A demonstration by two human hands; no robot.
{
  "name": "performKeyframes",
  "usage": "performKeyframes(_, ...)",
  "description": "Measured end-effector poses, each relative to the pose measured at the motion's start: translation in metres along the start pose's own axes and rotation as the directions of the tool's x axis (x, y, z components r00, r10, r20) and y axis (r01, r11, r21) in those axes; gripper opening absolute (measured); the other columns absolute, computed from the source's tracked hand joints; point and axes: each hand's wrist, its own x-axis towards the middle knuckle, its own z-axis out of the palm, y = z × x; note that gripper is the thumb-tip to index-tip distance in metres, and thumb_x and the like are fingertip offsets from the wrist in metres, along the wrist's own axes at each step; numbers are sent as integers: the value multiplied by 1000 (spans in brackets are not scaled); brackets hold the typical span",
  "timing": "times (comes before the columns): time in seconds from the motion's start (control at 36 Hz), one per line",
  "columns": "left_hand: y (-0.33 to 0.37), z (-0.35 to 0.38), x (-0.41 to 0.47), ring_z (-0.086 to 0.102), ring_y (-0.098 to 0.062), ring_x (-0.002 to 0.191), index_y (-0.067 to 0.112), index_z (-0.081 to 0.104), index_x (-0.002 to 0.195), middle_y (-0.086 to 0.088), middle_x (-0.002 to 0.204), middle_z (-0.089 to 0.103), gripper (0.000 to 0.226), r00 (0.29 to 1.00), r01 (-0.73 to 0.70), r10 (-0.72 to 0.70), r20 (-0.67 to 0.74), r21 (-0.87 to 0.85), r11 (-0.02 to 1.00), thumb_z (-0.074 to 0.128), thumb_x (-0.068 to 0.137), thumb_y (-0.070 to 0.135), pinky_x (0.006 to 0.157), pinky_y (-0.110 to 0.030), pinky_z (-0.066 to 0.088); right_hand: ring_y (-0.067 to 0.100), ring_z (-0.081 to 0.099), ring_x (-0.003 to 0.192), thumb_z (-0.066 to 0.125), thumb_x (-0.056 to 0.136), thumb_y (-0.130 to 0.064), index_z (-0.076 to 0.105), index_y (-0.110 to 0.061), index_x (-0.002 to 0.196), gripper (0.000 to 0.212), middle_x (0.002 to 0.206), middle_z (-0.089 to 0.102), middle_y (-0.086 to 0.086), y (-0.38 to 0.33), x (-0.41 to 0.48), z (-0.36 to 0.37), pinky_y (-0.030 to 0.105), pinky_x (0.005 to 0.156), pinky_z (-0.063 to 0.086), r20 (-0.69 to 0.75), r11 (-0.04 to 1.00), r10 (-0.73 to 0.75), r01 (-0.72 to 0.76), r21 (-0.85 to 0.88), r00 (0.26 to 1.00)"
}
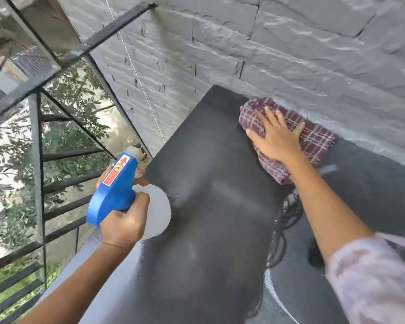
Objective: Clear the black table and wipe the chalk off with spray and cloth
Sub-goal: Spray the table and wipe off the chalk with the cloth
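Status: right hand [276, 136] flat, fingers spread, pressing the maroon-and-white plaid cloth [313, 141] onto the far end of the matte black table top [208, 230], close against the grey stone-textured wall [267, 43]. The left hand [124, 220] is wrapped round the neck of the blue-headed white plastic spray bottle [115, 190] at the table's left edge. Its nozzle points up and away toward the black metal railing [36, 160], not at the surface. Nothing stands on the top. A faint pale haze [232, 195] mid-surface is probably chalk residue, so wiping looks part done. Risks:
1. Aimed like this, a squeeze sends spray through the bars or onto the wall. Re-aim first.
2. The bottle hangs partly past the table edge beside open bars, so a wet-hand slip could drop it over the side.
3. The cloth is bunched under a flat palm with no grip on it. A hard stroke wallward could rake the fingers on rough stone or leave the cloth behind.
4. A tangle of thin black cords [288, 213] lies just beside the right edge. A wide sweep could snag them. Overspray there is bad if they're live, and I can't tell what they feed.
5. A loaded cloth likely smears chalk instead of lifting it. Refold to a clean face.
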Motion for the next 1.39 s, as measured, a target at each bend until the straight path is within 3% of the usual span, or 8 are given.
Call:
performKeyframes(0.11,1,0,0,48,14,47,18,45,67,3,65,43,11,999,-30,30,14,-5,1000,48,61,26,51,-1,35,26,-8,145,14,90,-68,2,-32,149,70,159,-7,-1,-46,13,0,77,99,-4,-9,997,73,-73,40,997)
performKeyframes(0.33,-6,-2,5,51,13,52,25,48,67,12,62,51,4,990,-132,136,41,-82,988,49,64,21,56,-3,37,17,-11,144,9,87,-68,-4,-45,145,64,156,-10,-12,-81,-102,36,72,104,-7,38,861,-502,504,-68,864)
performKeyframes(0.67,-8,2,5,51,20,58,28,45,67,39,55,54,11,974,-226,228,17,-76,971,48,66,18,63,-1,37,27,-11,144,17,91,-66,5,-33,149,68,159,-6,-1,-13,-3,0,75,101,-7,0,990,132,-131,49,991)
performKeyframes(0.92,-6,-1,3,50,23,59,27,46,67,42,55,53,21,965,-260,262,33,-34,965,57,72,9,61,2,37,20,-9,144,20,90,-65,5,-44,146,62,157,-4,-10,-58,-143,40,71,105,-8,21,837,-544,544,-59,839)
performKeyframes(1.08,-8,1,6,52,18,59,29,46,67,39,58,55,13,967,-250,253,30,-84,964,48,67,16,60,-4,39,18,-9,144,12,85,-75,3,-46,146,68,157,-5,-13,23,-81,15,66,108,-7,-30,986,-163,162,-48,986)
performKeyframes(1.22,-9,1,5,51,19,57,29,46,67,35,56,56,11,973,-229,231,18,-90,969,49,67,18,60,2,36,25,-10,144,17,89,-68,8,-37,148,68,159,-4,-3,14,-16,0,72,104,-8,-21,986,164,-163,34,986)
performKeyframes(1.31,-7,0,4,50,18,55,30,47,67,15,59,58,10,979,-200,202,10,-90,976,49,66,20,58,2,36,25,-13,144,15,92,-64,4,-38,148,63,158,-8,-5,-25,-38,8,71,103,-11,-18,999,21,-20,40,1000)
performKeyframes(1.39,-4,-1,5,51,19,57,31,48,70,30,59,59,12,977,-204,208,42,-85,975,49,67,19,60,1,37,24,-13,144,14,92,-63,0,-43,146,60,157,-11,-9,-63,-97,26,71,104,-10,-11,959,-281,281,-36,959)
